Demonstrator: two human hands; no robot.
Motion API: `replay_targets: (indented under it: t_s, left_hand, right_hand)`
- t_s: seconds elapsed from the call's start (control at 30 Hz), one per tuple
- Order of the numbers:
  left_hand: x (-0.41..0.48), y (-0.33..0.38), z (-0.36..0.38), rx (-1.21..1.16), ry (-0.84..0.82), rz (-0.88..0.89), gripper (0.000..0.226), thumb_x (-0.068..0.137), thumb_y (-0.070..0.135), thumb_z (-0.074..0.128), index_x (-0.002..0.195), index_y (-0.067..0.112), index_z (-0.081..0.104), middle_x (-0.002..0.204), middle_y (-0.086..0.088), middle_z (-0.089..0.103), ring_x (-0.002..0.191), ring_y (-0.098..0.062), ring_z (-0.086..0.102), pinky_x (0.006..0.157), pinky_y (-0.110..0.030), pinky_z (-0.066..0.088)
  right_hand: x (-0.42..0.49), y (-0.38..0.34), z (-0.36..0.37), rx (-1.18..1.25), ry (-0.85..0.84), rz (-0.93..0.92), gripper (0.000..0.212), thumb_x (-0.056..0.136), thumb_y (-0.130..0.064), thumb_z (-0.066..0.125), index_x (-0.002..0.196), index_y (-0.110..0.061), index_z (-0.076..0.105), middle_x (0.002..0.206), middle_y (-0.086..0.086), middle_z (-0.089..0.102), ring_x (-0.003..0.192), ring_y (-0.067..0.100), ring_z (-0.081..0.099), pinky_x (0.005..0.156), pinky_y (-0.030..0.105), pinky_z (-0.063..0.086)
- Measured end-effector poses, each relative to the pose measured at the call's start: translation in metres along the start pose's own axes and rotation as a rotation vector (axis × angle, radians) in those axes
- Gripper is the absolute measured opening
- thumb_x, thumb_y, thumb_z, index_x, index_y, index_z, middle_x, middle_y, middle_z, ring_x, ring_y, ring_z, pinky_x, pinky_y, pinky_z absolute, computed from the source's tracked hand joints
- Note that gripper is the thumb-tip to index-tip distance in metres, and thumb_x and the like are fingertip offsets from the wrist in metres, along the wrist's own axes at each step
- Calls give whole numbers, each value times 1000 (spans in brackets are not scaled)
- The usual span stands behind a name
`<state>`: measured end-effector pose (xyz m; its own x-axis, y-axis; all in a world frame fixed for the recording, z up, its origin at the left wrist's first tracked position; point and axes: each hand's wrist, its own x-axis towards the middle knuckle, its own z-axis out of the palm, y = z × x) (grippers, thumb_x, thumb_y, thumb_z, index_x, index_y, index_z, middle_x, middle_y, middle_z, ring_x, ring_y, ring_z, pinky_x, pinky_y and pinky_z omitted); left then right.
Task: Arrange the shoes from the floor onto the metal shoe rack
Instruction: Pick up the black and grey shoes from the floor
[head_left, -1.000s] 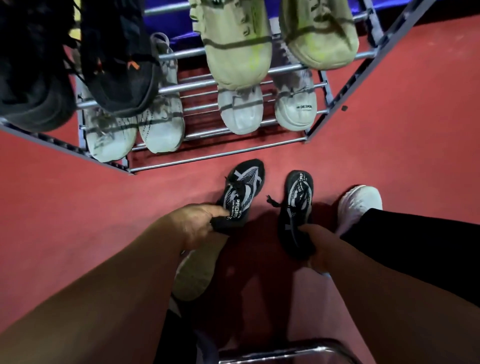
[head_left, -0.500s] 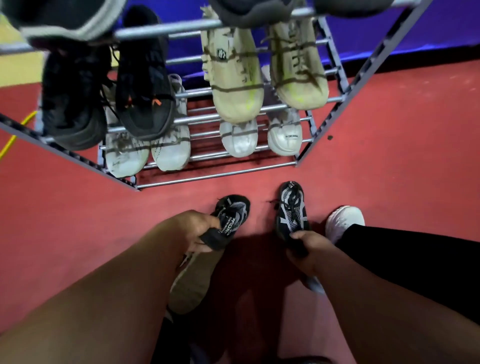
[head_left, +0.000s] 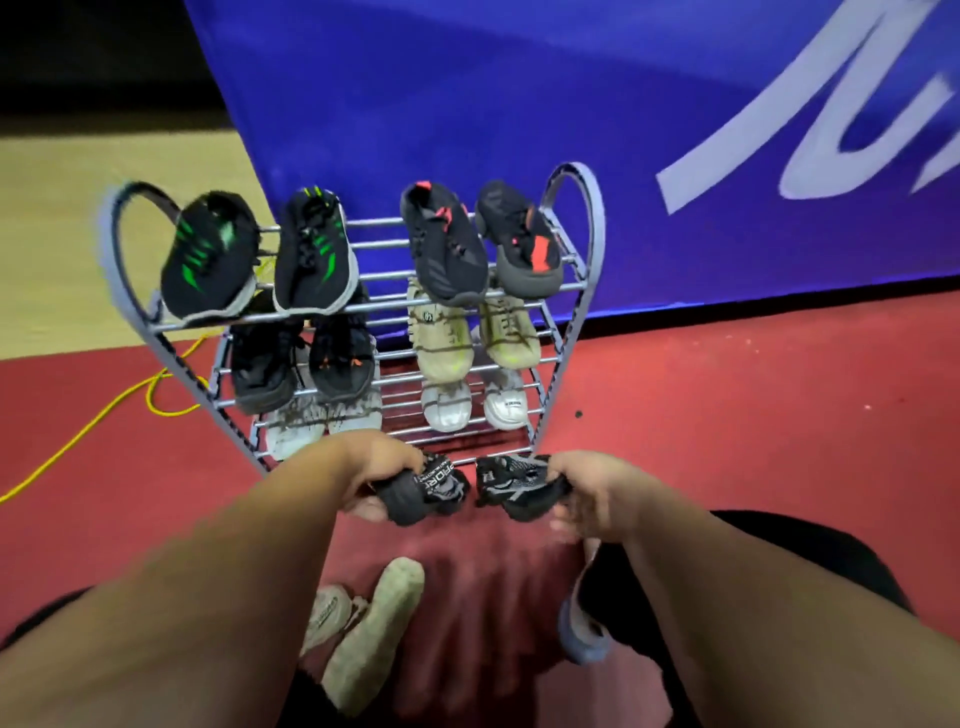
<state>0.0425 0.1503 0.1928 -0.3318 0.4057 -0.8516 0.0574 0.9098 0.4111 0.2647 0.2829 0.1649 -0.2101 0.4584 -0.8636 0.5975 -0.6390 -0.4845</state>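
Observation:
My left hand grips a black shoe with white lettering by its heel. A matching black-and-grey patterned shoe is gripped at the heel by my right hand. Both shoes hang in the air just in front of the bottom of the metal shoe rack, toes pointing inward. The rack's tiers carry several pairs: black-green and black-red shoes on top, black and beige pairs in the middle, white pairs below.
A yellow cable lies on the red floor left of the rack. A blue banner stands behind it. My own feet in a beige shoe and a white shoe are below my hands.
Both hands lifted the black shoes off the floor and raised them toward the rack. The view tilted up, so the whole rack and banner now show.

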Motion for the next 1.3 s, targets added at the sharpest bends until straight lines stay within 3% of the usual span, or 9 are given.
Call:
replay_targets:
  t_s: [0.13, 0.27, 0.47, 0.57, 0.7, 0.87, 1.07, 1.2, 1.3]
  left_hand:
    - [-49, -3, -3, 0, 75, 41, 18, 90, 33, 60, 80, 18, 62, 60, 2, 62, 60, -13, 60, 63, -21, 51]
    - [-97, -4, -5, 8, 92, 72, 22, 88, 26, 59, 68, 18, 59, 60, 2, 58, 58, -13, 56, 61, -21, 47]
    - [-148, -11, -10, 51, 123, 84, 29, 89, 29, 55, 62, 19, 57, 52, 4, 55, 51, -11, 53, 53, -19, 42]
    - [-158, -13, -9, 80, 152, 95, 28, 90, 30, 55, 64, 18, 58, 52, 4, 55, 55, -12, 54, 52, -17, 42]
    - [-155, -23, -8, 43, 148, 72, 28, 91, 24, 54, 63, 19, 54, 53, 5, 53, 46, -9, 52, 46, -12, 41]
    - [-120, -57, -20, -3, 155, -35, 22, 88, 31, 59, 70, 19, 58, 61, 3, 59, 58, -12, 57, 60, -20, 45]
    - [-62, -113, -45, -116, 94, -161, 16, 70, 32, 67, 68, 17, 60, 61, 1, 58, 49, -12, 52, 59, -22, 46]
    - [-27, -135, -63, -187, 90, -182, 21, 90, 25, 59, 72, 15, 59, 56, -2, 53, 41, -13, 50, 47, -18, 41]
    - [2, -145, -76, -257, 100, -174, 20, 92, 22, 57, 73, 17, 59, 60, -2, 49, 42, -12, 47, 49, -18, 41]
  right_hand:
    - [-55, -15, -6, 22, 2, -124, 8, 83, -17, 54, 76, -16, 55, 58, -1, 52, 49, 13, 48, 65, 32, 55]
    - [-110, -22, -11, -15, -6, -212, 10, 87, -20, 54, 79, -15, 53, 53, -1, 53, 47, 13, 49, 79, 37, 58]
    - [-161, -26, -21, -56, -31, -301, 8, 86, -23, 57, 86, -15, 56, 65, 1, 61, 49, 13, 50, 79, 36, 60]
    - [-169, -27, -22, -71, -57, -313, 11, 87, -24, 58, 83, -14, 54, 56, 1, 61, 49, 14, 49, 80, 36, 60]
    - [-152, -29, -14, -110, -84, -288, 11, 86, -24, 59, 85, -14, 54, 52, 0, 58, 49, 14, 48, 76, 36, 60]
    - [-107, -31, 16, -170, -115, -208, 11, 86, -24, 58, 83, -15, 55, 48, -2, 56, 51, 14, 48, 70, 36, 58]
    - [-44, -34, 73, -226, -133, -109, 10, 86, -21, 55, 77, -17, 56, 48, -1, 56, 47, 13, 47, 67, 35, 54]
    - [-2, -35, 107, -203, -141, -23, 9, 83, -19, 55, 75, -16, 55, 47, -2, 56, 47, 13, 51, 66, 33, 53]
    - [29, -33, 129, -172, -138, 26, 16, 87, -15, 51, 71, -14, 52, 48, -1, 46, 48, 14, 47, 63, 33, 52]
